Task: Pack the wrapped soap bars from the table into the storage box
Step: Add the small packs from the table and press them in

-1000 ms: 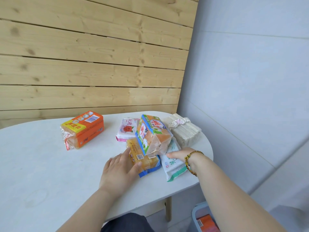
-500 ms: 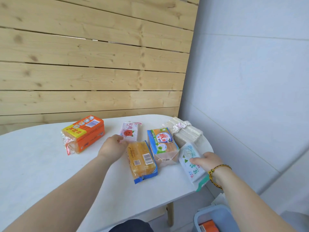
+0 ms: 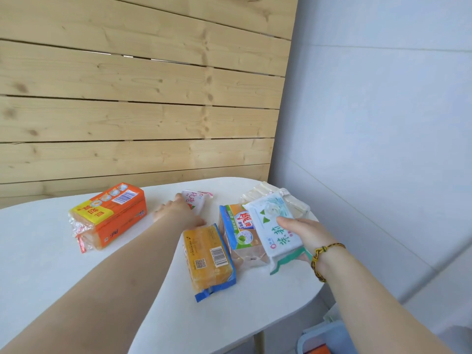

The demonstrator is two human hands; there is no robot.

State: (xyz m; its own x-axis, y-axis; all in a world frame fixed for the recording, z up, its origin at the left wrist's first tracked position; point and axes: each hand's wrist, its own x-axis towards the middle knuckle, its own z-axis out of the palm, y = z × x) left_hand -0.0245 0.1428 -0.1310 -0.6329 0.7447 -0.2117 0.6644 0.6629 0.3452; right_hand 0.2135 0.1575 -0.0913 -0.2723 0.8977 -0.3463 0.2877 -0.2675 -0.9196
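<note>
White-and-green wrapped soap bar [image 3: 274, 231], flat on white worktop [image 3: 51, 264] 0.5 s ago, now lifted clear, gripped by rt hand [image 3: 304, 233]. Lt hand [image 3: 178, 213] has reached pink-and-white soap packet [image 3: 195, 199]; grip blurred, cannot tell. Blue-grey storage box [image 3: 314, 334] below worktop edge: transfer judged imminent.

— What does the person have on?

— Little shows. Both forearms are bare from the wrist back to the near edge of the view.

— Any jewellery?

— One piece: a braided cord bracelet [image 3: 319, 254] round the wrist of the right hand [image 3: 304, 235], thin, plaited from yellow and dark strands.

— And the left hand [image 3: 176, 213]?

— Bare, like its wrist; the fingers are blurred.
</note>
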